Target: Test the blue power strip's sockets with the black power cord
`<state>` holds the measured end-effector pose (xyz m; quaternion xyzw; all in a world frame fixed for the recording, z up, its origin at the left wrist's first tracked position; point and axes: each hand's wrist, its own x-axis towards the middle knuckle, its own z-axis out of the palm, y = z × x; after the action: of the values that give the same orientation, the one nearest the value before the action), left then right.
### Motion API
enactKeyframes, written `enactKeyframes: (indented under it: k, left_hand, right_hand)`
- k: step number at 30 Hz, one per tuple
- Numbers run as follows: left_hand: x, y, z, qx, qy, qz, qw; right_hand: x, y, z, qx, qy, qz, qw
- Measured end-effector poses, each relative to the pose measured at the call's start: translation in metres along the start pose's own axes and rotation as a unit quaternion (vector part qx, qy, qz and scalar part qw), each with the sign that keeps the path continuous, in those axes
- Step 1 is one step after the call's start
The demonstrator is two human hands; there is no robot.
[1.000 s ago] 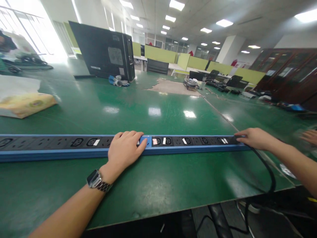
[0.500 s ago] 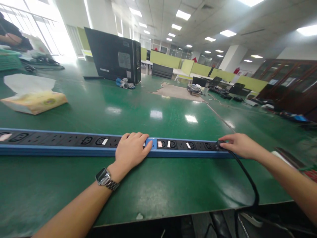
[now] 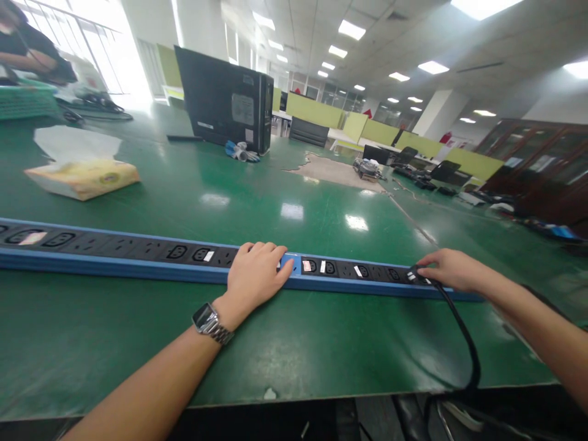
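Observation:
A long power strip (image 3: pixel 151 250) with a blue casing and a row of black sockets lies across the green table. Over its middle rests my left hand (image 3: pixel 257 275), fingers curled on the far edge and thumb pointing right along the top. My right hand (image 3: pixel 452 269) pinches a black plug (image 3: pixel 414 274) at a socket near the strip's right end. Small bright marks show at the plug's lower end; whether it is seated in the socket I cannot tell. A black cord (image 3: pixel 465 334) hangs from it over the near table edge.
A tissue box (image 3: pixel 87 177) stands at the left. Behind are a black computer tower (image 3: pixel 225 98) and blue-grey gloves (image 3: pixel 241 151). A person (image 3: pixel 37 49) is at the far left beside a green basket (image 3: pixel 27 101). The near table edge (image 3: pixel 340 395) runs below my hands.
The view has shifted, so most things sit slightly farther right. The plug in my right hand looks more tilted, with bright marks now showing on it. My left hand stays on the strip.

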<state>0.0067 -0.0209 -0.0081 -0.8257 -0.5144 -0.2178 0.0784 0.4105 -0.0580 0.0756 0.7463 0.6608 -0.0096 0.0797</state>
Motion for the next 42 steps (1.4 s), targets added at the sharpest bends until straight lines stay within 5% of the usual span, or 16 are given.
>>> enactKeyframes:
  k: [8,13,17,23,31,35,37,39,40,42]
  left_hand:
    - [0.0,-0.001,0.001,-0.009,0.003,-0.002,1.0]
    - [-0.001,-0.001,0.001,-0.015,0.004,0.002,1.0]
    - [0.0,0.0,0.002,-0.006,0.006,-0.002,1.0]
    - [-0.001,0.0,0.001,-0.01,0.004,0.002,1.0]
    - [0.002,-0.001,-0.001,-0.043,0.023,-0.008,0.999]
    - [-0.009,0.015,-0.014,-0.161,0.069,-0.027,0.984]
    - [-0.018,0.037,-0.017,-0.284,0.012,-0.032,0.958]
    - [-0.022,0.066,-0.012,-0.45,-0.117,-0.077,0.882]
    - [-0.02,0.083,-0.008,-0.55,-0.183,-0.114,0.807]
    - [-0.009,0.118,-0.001,-0.703,-0.299,-0.212,0.61]
  right_hand:
    - [0.007,-0.008,0.013,-0.053,0.002,-0.024,0.998]
    - [0.0,-0.017,-0.029,0.013,0.017,0.033,0.999]
    - [-0.013,-0.069,-0.054,0.104,0.033,0.002,0.994]
    - [-0.003,-0.15,-0.028,0.102,0.002,-0.099,0.99]
    - [-0.005,-0.168,-0.009,0.03,0.043,-0.103,0.993]
    - [-0.012,-0.166,0.006,0.048,0.077,-0.097,0.991]
    - [-0.008,-0.154,0.012,0.13,0.072,-0.122,0.981]
    - [0.0,-0.137,0.019,0.214,0.103,-0.122,0.964]
    - [0.005,-0.128,0.024,0.234,0.137,-0.107,0.957]
    - [0.013,-0.114,0.035,0.218,0.207,-0.055,0.952]
